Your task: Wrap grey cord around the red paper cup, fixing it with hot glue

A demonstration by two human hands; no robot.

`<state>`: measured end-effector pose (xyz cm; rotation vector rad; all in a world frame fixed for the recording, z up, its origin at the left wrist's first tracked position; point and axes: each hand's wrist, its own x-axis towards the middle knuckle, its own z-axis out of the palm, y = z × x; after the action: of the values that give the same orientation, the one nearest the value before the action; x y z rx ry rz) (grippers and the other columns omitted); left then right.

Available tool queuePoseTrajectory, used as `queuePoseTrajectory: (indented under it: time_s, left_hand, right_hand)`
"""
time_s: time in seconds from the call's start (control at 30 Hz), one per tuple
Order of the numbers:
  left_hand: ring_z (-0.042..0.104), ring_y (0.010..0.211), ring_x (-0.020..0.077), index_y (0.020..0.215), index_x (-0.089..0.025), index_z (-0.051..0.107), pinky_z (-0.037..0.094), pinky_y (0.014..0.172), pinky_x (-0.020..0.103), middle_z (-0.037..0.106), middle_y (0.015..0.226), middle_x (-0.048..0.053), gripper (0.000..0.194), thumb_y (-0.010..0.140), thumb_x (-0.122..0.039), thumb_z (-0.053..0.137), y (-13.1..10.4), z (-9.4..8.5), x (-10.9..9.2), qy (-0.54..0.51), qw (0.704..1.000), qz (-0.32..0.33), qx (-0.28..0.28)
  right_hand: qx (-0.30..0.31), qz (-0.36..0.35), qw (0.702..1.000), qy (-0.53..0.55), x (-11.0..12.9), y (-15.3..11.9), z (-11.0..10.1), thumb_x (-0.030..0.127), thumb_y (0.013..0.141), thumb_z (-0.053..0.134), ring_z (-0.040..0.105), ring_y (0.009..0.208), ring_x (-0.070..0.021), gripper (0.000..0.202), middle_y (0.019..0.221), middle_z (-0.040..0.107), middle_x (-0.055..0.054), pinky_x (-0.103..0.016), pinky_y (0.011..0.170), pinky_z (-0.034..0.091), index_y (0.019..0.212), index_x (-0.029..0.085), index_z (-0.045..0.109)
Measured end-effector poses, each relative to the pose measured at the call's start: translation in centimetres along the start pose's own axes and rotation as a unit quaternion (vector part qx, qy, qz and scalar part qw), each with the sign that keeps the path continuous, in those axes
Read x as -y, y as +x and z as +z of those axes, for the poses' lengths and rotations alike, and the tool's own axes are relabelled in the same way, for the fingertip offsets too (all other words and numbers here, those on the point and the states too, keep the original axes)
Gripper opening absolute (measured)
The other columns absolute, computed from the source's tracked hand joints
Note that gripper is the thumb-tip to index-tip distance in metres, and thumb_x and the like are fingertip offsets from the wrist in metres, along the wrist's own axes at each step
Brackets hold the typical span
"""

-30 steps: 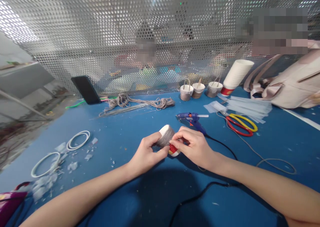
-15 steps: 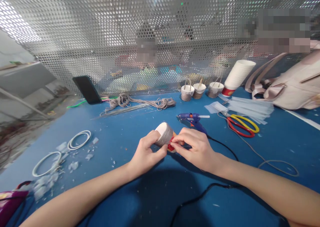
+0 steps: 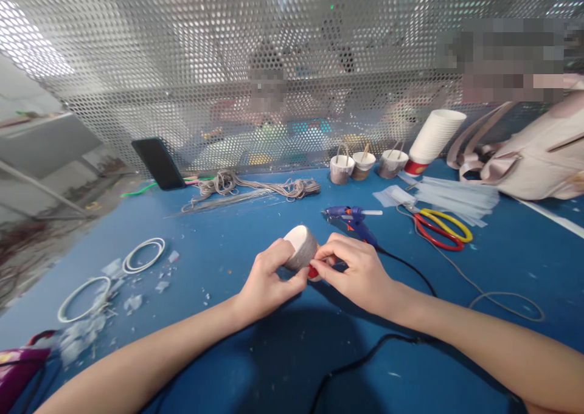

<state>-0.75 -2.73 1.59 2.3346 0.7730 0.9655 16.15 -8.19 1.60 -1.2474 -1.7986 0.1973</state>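
- Clearly, the right hand (image 3: 360, 274) has its thumb and forefinger drawn nearly together against the cup's red side; I cannot tell whether anything is pinched between them.
- The left hand (image 3: 268, 277) is half closed around the cup (image 3: 303, 253), a finger above and the thumb below, presumably to steady it for the other hand.
- The cup is between both hands, tilted with its white end up and leftward, probably so the lower side faces the right fingertips. Grey cord covers part of it.
- No word can be read on its red patch.
- Just beyond lies a blue glue gun (image 3: 342, 212), likely left there for easy reach.
- To the right, scissors (image 3: 423, 213) lie near pale strips (image 3: 456, 192); a loose string (image 3: 487, 292) trails over the blue table (image 3: 232, 238).
- Three small cups with handles, one of them here (image 3: 342, 171), stand upright at the back, apparently kept off the working spot. Beside them, a leaning stack of cups (image 3: 435, 140) shows a red print too small to read.
- Farther left, bundled cord (image 3: 296, 188) lies near a propped phone (image 3: 159, 163) with a dark screen; no brand shows.
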Motion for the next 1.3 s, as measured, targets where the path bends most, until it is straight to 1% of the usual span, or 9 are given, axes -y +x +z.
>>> queuePoseTrajectory:
  time_s: [0.1,0.2,0.4,0.5,0.63,0.93,1.1,1.2,1.3]
  left_hand:
    - [0.041,0.056,0.0104,0.053,-0.017,0.044,0.034,0.053,0.022,0.043,0.053,-0.003,0.023,0.074,-0.018,0.052,0.01,0.03,0.01,0.001,1.0,0.004,0.0]
    - [0.04,0.057,0.0108,0.053,-0.017,0.043,0.034,0.054,0.022,0.043,0.053,-0.003,0.022,0.074,-0.017,0.051,0.06,-0.03,-0.11,-0.01,1.0,-0.008,0.009]
    - [0.038,0.057,0.0104,0.054,-0.018,0.038,0.032,0.053,0.022,0.037,0.054,-0.004,0.023,0.073,-0.019,0.051,0.17,-0.21,-0.2,-0.045,0.996,-0.065,0.032]
    - [0.038,0.058,0.0104,0.055,-0.018,0.038,0.032,0.053,0.022,0.037,0.056,-0.004,0.022,0.073,-0.021,0.051,0.22,-0.34,-0.14,-0.063,0.993,-0.086,0.044]
    - [0.039,0.06,0.0112,0.057,-0.017,0.043,0.033,0.055,0.023,0.04,0.059,-0.003,0.018,0.071,-0.022,0.052,0.34,-0.44,-0.14,-0.078,0.993,-0.077,0.054]
    - [0.036,0.058,0.0107,0.054,-0.018,0.036,0.03,0.053,0.022,0.035,0.054,-0.005,0.025,0.074,-0.022,0.052,0.18,0.03,-0.01,-0.049,0.995,-0.072,0.056]
    - [0.035,0.057,0.0105,0.053,-0.018,0.033,0.029,0.053,0.022,0.033,0.055,-0.005,0.027,0.073,-0.023,0.051,0.18,0.06,-0.11,-0.053,0.993,-0.085,0.061]
    - [0.035,0.057,0.0108,0.053,-0.018,0.035,0.029,0.053,0.023,0.034,0.055,-0.004,0.027,0.073,-0.025,0.052,0.22,-0.07,-0.13,-0.064,0.991,-0.102,0.06]
    - [0.038,0.06,0.012,0.053,-0.018,0.039,0.032,0.055,0.024,0.037,0.055,-0.003,0.025,0.074,-0.026,0.051,0.27,-0.22,-0.09,-0.08,0.989,-0.109,0.054]
  right_hand:
    - [0.006,0.042,0.999,0.027,0.0,-0.15,0.09,0.015,0.078,0.062,0.05,0.058,-0.0098,0.01,0.063,0.053,0.002,-0.022,0.054,0.04,0.068,0.019,0.059]
    - [0.016,0.073,0.996,0.055,-0.07,-0.25,0.14,0.016,0.078,0.062,0.051,0.06,-0.0092,0.009,0.066,0.055,0.003,-0.021,0.054,0.039,0.07,0.019,0.06]
    - [0.031,0.104,0.991,0.083,-0.39,-0.09,0.16,0.018,0.079,0.062,0.049,0.057,-0.0085,0.007,0.066,0.054,0.004,-0.021,0.053,0.039,0.072,0.019,0.061]
    - [0.032,0.109,0.989,0.097,-0.44,-0.01,0.17,0.019,0.079,0.062,0.048,0.057,-0.0086,0.007,0.065,0.054,0.003,-0.021,0.053,0.039,0.071,0.019,0.061]
    - [0.029,0.114,0.987,0.111,-0.38,0.02,0.21,0.021,0.079,0.061,0.049,0.057,-0.009,0.009,0.066,0.055,0.003,-0.021,0.052,0.039,0.071,0.019,0.06]
    - [0.021,0.099,0.99,0.096,-0.48,-0.13,0.39,0.022,0.08,0.061,0.048,0.056,-0.0093,0.013,0.065,0.054,0.003,-0.022,0.052,0.038,0.068,0.02,0.058]
    - [0.023,0.095,0.991,0.092,-0.47,-0.25,0.41,0.023,0.081,0.06,0.046,0.054,-0.0087,0.013,0.064,0.053,0.003,-0.022,0.05,0.037,0.068,0.019,0.058]
    - [0.019,0.095,0.991,0.094,-0.5,-0.14,0.39,0.024,0.081,0.06,0.047,0.055,-0.009,0.014,0.064,0.054,0.003,-0.022,0.051,0.038,0.068,0.019,0.058]
    - [0.015,0.109,0.988,0.112,-0.58,0.06,0.35,0.025,0.081,0.06,0.048,0.056,-0.0094,0.014,0.065,0.054,0.002,-0.022,0.052,0.039,0.069,0.019,0.058]
